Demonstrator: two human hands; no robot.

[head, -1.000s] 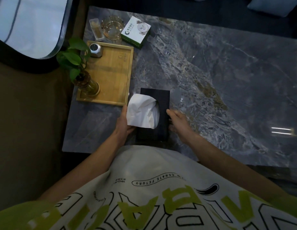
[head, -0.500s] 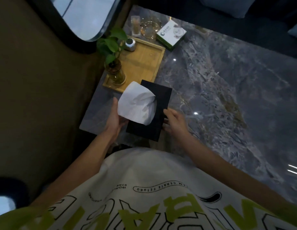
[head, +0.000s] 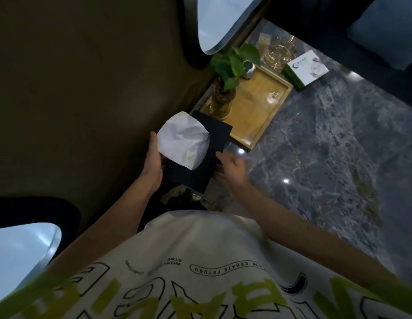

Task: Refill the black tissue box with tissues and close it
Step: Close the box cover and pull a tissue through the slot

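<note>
The black tissue box (head: 217,134) is held between both hands, over the near left corner of the grey marble table (head: 327,146). A white tissue (head: 184,140) billows out of its top opening and hides much of the lid. My left hand (head: 154,161) grips the box's left side, thumb up beside the tissue. My right hand (head: 231,168) holds the right side with its fingertips against the box edge. The box's underside is hidden.
A wooden tray (head: 258,104) lies just beyond the box, with a green plant in an amber glass vase (head: 223,97) and a small metal jar (head: 248,69) on it. A glass ashtray (head: 280,52) and a white-green carton (head: 306,69) stand further back. Brown floor lies left.
The box has moved left and toward the table's near corner, held by both hands. The view has swung to the left, showing more floor.
</note>
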